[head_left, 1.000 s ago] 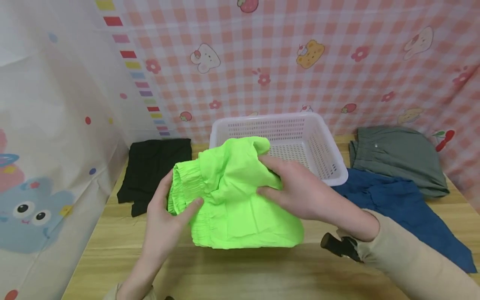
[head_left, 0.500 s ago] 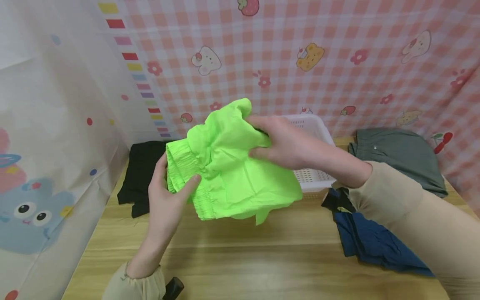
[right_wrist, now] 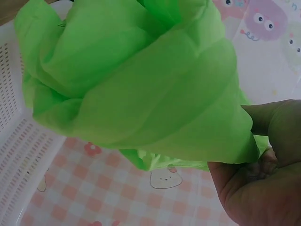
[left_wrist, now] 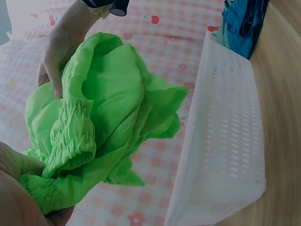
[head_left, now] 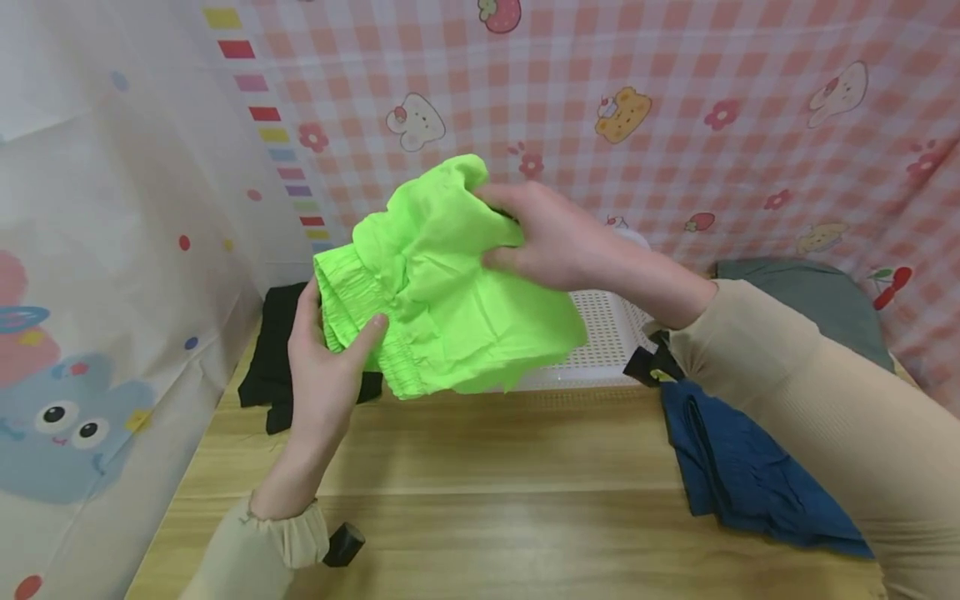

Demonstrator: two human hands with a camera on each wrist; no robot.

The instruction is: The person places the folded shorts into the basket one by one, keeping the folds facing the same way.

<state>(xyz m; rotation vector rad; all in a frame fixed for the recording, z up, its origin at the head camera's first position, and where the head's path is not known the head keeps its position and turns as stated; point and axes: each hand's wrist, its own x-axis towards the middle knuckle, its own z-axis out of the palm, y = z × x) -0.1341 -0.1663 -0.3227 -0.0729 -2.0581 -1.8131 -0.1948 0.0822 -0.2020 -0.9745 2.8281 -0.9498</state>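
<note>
A folded pair of neon green elastic-waist pants point(head_left: 465, 292) hangs in the air between both hands, in front of and above a white plastic basket point(head_left: 603, 329). At its gathered waistband, on the left, my left hand point(head_left: 324, 371) grips the pants, thumb on the near side and fingers behind. My right hand point(head_left: 558, 242) pinches the upper right part of the fabric between thumb and fingers. The left wrist view shows the pants point(left_wrist: 113, 99) sagging in loose folds beside the basket point(left_wrist: 230, 132). Much of the basket is hidden behind the pants in the head view.
Black folded clothing point(head_left: 277, 350) lies at the left of the wooden table point(head_left: 480, 500). A blue garment point(head_left: 757, 475) lies at the right, partly under my right sleeve, with a grey-green one point(head_left: 802, 292) behind it. A pink checked curtain point(head_left: 675, 167) hangs at the back.
Both hands have lifted the green pants up and slightly left, away from the table, tilting them. The grip of each hand looks the same. My right forearm now covers more of the basket.
</note>
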